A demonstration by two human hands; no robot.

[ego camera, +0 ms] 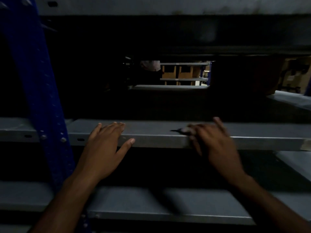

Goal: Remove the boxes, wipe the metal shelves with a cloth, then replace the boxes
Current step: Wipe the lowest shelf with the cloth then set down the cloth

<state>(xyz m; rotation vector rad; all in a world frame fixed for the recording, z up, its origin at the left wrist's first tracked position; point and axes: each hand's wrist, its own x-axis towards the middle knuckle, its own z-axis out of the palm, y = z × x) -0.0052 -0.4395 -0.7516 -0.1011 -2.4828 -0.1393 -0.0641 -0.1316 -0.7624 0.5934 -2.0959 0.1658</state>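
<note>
Two hands on the grey metal shelf's point(159, 140) front edge beside one blue upright point(38, 91): left hand point(104, 148) flat, fingers apart; right hand point(217, 145) blurred, grip unclear.

A tall blue post point(36, 91) stands on the left. It has small holes and round bolts point(63, 139) low down. Far back, through a gap, more racks point(184, 79) show in brighter light, with brown shapes between their boards. At the far right edge a bit of pale tape point(306, 145) sticks to the metal. The rest is dark.
</note>
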